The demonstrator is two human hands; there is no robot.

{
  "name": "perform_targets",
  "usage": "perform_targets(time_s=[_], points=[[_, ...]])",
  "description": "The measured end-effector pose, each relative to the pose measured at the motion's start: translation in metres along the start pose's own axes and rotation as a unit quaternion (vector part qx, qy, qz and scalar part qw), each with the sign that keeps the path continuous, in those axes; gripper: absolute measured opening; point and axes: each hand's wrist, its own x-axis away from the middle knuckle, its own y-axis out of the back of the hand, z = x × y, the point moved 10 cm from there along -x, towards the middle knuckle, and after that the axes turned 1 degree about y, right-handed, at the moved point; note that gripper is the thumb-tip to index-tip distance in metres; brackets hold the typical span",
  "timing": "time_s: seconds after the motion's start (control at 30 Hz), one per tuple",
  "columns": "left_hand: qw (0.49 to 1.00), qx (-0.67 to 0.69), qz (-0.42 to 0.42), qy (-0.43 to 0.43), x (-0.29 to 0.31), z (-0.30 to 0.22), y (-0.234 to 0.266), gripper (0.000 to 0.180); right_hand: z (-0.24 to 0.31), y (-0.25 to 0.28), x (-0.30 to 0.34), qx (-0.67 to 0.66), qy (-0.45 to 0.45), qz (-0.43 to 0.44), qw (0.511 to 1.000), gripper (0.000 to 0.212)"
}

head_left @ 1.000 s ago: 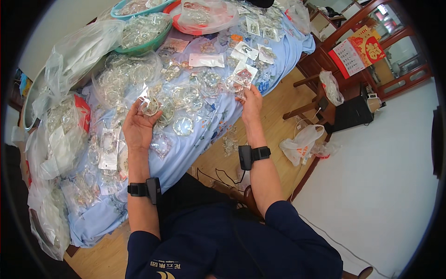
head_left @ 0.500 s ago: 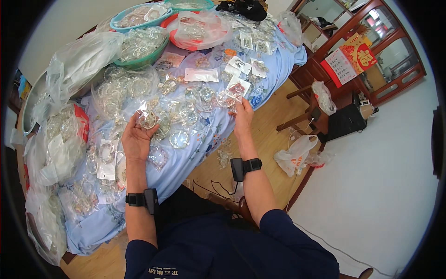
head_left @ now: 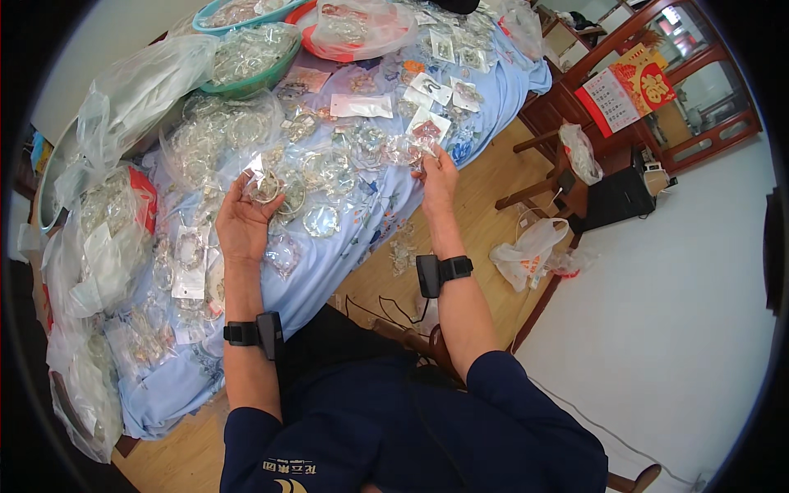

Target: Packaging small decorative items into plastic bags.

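My left hand (head_left: 242, 223) is closed at the fingertips on a small clear bag holding a bracelet (head_left: 265, 190). More bagged bracelets lie right beside it, on a light blue flowered cloth (head_left: 386, 212). Over the cloth's right edge, my right hand (head_left: 439, 182) pinches the near corner of a clear bag of reddish beads (head_left: 425, 131). A white card shows behind those beads. Between my hands lie several bagged bracelets (head_left: 327, 171), overlapping one another. A black band with a small box sits on each of my forearms.
Along the far side stand a green basket (head_left: 267, 90) and a red basin (head_left: 311, 45) filled with bagged goods. Large plastic bags (head_left: 103, 246) crowd the left. To the right are a wooden chair (head_left: 526, 195), a white carrier bag (head_left: 526, 255) on the floor and a glass-fronted cabinet (head_left: 707, 148).
The whole view has shifted slightly, so the table appears higher. Both hands keep their grips on the same bags, nearly in place.
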Motion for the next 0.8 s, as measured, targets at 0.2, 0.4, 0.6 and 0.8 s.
perform_targets(time_s=[0.2, 0.4, 0.6, 0.8], points=[[1.000, -0.018, 0.001, 0.002, 0.001, 0.000, -0.003, 0.037, -0.004, 0.002, -0.002, -0.027, -0.001, 0.014, 1.000, 0.033], [0.999, -0.033, -0.001, 0.002, 0.003, -0.001, -0.011, 0.043, 0.002, -0.004, 0.001, -0.060, 0.002, 0.052, 0.997, 0.028], [0.999, -0.039, -0.009, 0.009, 0.003, 0.000, -0.012, 0.049, 0.004, -0.006, 0.003, -0.062, 0.002, 0.050, 0.997, 0.030], [0.999, -0.039, -0.004, 0.009, 0.003, 0.000, -0.013, 0.051, 0.003, -0.003, 0.003, -0.052, 0.002, 0.033, 0.998, 0.030]])
